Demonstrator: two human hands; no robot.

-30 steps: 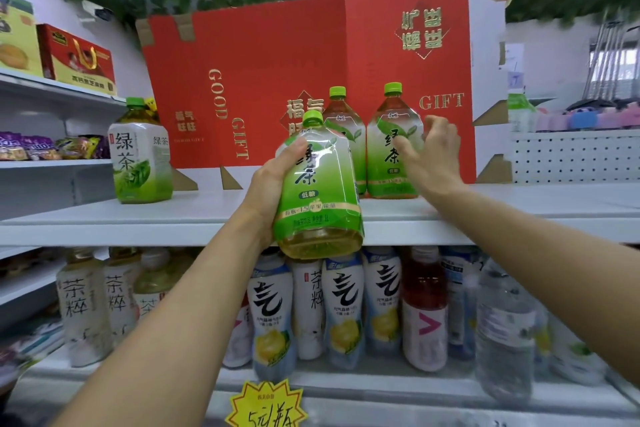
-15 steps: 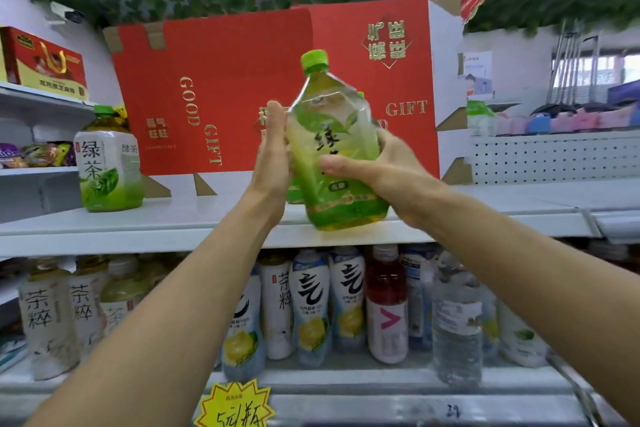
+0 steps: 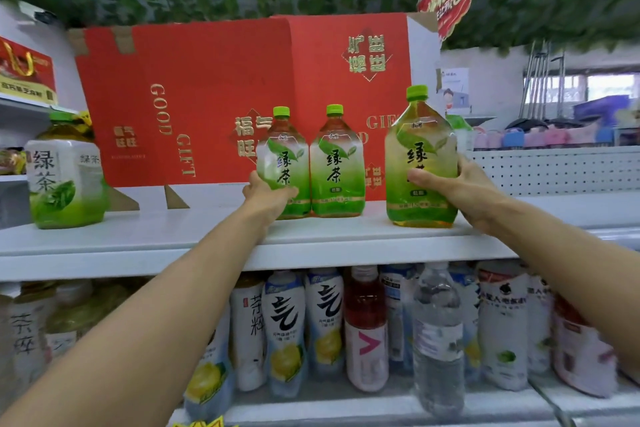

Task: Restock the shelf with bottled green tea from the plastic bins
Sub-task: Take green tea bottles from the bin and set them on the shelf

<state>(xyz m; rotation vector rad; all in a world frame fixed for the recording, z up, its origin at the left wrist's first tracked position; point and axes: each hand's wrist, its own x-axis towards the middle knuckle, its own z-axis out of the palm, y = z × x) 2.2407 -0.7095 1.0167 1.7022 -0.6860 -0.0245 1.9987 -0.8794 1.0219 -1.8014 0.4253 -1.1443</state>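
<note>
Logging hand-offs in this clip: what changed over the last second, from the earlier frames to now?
The green tea bottle passed from the left hand to the right hand, which has set it on the shelf, right of the two bottles standing there. The left hand let go and now grips the left one of the pair. The red gift box and lone bottle at far left stayed put.

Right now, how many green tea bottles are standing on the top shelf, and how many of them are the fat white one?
Slim bottles with green caps: 3 – one under the left hand, the middle one, one in the right hand.
Fat bottle with white label: 1 – far left.
Total: 4 on the top shelf.
</note>
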